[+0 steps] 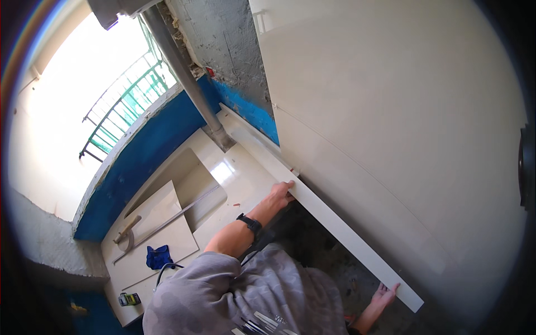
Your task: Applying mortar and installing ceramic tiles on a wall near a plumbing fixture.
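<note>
Gripping a white board (350, 237): left hand (281, 193), half closed, far end; right hand (383, 295), half closed, near end. Grey pipe (190, 84) obstructs counter's (245, 178) far corner.

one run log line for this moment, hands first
left hand: holding white strip | right hand: holding strip near its end | nearby: counter, long ruler, blue bundle, grey pipe
</note>
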Action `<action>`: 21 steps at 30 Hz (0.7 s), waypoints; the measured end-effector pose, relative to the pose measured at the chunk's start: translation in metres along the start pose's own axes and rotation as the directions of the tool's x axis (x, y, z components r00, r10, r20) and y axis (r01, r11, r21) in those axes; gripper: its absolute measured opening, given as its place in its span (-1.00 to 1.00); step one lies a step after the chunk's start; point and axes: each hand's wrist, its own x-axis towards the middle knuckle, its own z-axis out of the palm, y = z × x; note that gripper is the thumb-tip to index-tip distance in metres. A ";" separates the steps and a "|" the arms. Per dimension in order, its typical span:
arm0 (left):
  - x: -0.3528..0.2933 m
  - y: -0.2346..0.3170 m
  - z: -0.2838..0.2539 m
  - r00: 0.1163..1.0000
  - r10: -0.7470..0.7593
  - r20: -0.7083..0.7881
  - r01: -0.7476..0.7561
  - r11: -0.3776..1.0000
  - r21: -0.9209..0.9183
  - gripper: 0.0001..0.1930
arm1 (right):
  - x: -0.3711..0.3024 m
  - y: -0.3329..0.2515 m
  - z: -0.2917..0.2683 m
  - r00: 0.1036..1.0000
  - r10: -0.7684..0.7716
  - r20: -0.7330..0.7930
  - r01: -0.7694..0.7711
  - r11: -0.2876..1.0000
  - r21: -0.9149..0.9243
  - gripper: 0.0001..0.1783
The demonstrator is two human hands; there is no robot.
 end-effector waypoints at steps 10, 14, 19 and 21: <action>0.050 0.052 -0.025 0.995 -0.006 0.101 0.010 0.999 -0.039 -0.64 | -0.008 0.055 0.048 0.997 0.018 -0.070 -0.018 1.000 0.003 -0.34; 0.070 0.074 -0.036 0.992 -0.021 0.121 0.028 0.998 -0.053 -0.61 | -0.018 0.077 0.078 0.993 0.052 -0.109 -0.047 0.998 0.045 -0.38; 0.082 0.093 -0.043 0.994 -0.019 0.104 0.018 1.000 0.005 -0.62 | -0.022 0.100 0.101 0.993 0.067 -0.096 -0.062 0.997 0.053 -0.38; 0.086 0.096 -0.045 0.998 -0.009 0.056 0.009 1.000 -0.014 -0.62 | -0.021 0.105 0.104 0.996 0.054 -0.074 -0.050 0.997 0.055 -0.37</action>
